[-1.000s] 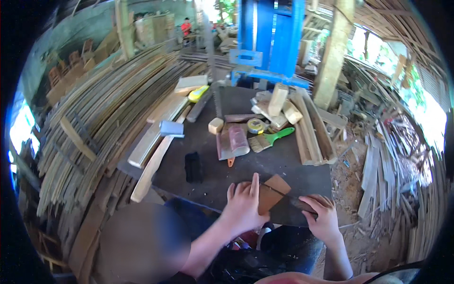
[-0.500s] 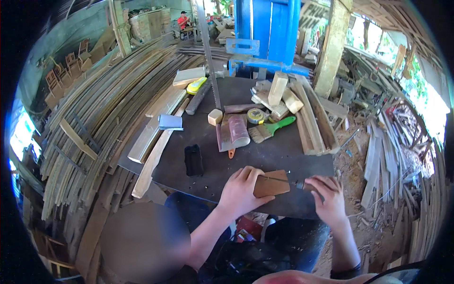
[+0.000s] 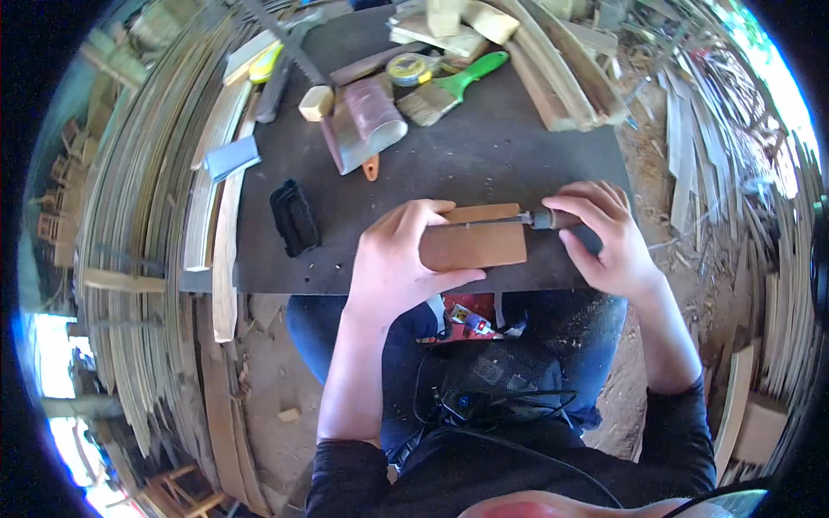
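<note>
My left hand (image 3: 395, 259) grips the left end of a smooth reddish-brown wooden block (image 3: 484, 245), thumb along the near side and fingers over the top. My right hand (image 3: 604, 233) pinches the rounded handle of a thin-bladed hand tool (image 3: 542, 221) at the block's right end. Its narrow dark blade lies across the top of the block, pointing left toward my left fingers. Whether the blade is a file or a chisel I cannot make out. Left of my left hand lies an open black tray-like case (image 3: 294, 218).
The dark tabletop (image 3: 484, 164) holds a sandpaper roll (image 3: 376, 112), a green-handled brush (image 3: 458, 86), a tape measure (image 3: 409, 69), a handsaw (image 3: 289, 43) and folded blue-grey paper (image 3: 231, 159). Boards (image 3: 226, 250) line its left side; wood pieces (image 3: 553, 73) sit at the far right.
The view has tilted down and turned. My right hand has come closer to the block, with the tool's blade now further along it. My left hand still holds the block.
</note>
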A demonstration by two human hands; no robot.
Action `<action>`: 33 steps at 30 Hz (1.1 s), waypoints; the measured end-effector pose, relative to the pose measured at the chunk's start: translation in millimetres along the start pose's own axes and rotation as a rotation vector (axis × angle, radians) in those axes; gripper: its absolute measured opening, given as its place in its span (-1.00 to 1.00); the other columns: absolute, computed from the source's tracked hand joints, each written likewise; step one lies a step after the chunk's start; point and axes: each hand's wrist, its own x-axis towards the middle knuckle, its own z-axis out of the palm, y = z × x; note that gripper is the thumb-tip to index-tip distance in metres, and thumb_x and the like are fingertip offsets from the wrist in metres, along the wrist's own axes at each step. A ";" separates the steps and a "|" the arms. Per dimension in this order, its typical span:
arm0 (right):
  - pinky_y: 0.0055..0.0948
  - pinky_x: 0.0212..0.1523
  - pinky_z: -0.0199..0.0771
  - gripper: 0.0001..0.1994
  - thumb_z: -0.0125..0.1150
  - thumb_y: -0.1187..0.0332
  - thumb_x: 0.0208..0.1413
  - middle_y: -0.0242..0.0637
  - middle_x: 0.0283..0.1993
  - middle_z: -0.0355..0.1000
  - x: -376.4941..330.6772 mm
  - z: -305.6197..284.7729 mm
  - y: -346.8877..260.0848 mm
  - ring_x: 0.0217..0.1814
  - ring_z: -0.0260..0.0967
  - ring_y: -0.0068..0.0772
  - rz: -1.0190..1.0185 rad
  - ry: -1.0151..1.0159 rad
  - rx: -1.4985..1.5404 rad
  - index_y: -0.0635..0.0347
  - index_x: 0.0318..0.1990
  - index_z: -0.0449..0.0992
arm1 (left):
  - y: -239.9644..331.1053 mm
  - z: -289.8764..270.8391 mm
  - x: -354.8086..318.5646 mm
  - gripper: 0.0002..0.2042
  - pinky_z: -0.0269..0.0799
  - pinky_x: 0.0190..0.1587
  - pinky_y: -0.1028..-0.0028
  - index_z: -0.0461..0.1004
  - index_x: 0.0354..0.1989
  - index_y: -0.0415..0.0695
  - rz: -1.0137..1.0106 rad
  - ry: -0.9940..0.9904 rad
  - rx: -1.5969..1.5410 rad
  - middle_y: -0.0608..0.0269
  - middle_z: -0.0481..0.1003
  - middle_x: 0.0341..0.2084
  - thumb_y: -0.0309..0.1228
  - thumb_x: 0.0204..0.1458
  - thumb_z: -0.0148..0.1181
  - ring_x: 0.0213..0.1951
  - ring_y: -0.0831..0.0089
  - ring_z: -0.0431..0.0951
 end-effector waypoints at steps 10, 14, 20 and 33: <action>0.04 0.15 0.46 -0.32 0.55 -0.20 0.00 -0.20 0.12 0.58 26.4 27.1 -28.9 0.13 0.53 0.04 -0.075 0.026 -0.164 0.11 0.11 0.57 | 22.4 -4.5 6.7 -0.35 0.43 0.35 -0.05 0.45 0.03 -0.15 0.052 -0.044 0.084 -0.03 0.56 0.04 -0.12 -0.17 0.64 0.14 -0.03 0.61; 0.00 0.15 0.50 -0.20 0.62 -0.30 -0.18 -0.26 0.21 0.56 39.5 26.7 -34.5 0.18 0.54 -0.03 -0.150 -0.043 -0.151 0.10 0.08 0.55 | 12.0 6.4 -14.9 -0.34 0.51 0.23 -0.02 0.46 -0.01 -0.15 -0.014 0.027 0.049 0.03 0.60 -0.05 -0.07 -0.19 0.68 0.08 -0.02 0.65; -0.10 0.04 0.65 -0.31 0.67 -0.19 -0.19 -0.30 -0.06 0.63 36.0 17.8 -10.6 0.00 0.62 -0.12 -0.223 0.003 -0.098 0.11 -0.03 0.62 | 9.4 17.8 -0.8 -0.30 0.58 0.10 0.04 0.47 -0.08 -0.15 0.017 0.066 0.036 0.07 0.65 -0.09 0.03 -0.23 0.73 -0.01 -0.06 0.68; -0.15 -0.09 0.69 -0.26 0.59 -0.35 -0.19 -0.27 -0.18 0.48 49.7 29.5 -5.4 -0.09 0.61 -0.16 -0.309 -0.045 -0.096 0.17 -0.12 0.63 | -0.1 8.0 -0.5 -0.30 0.58 0.14 0.11 0.46 -0.10 -0.17 0.091 0.025 0.006 0.08 0.65 -0.10 -0.08 -0.31 0.79 -0.01 -0.01 0.67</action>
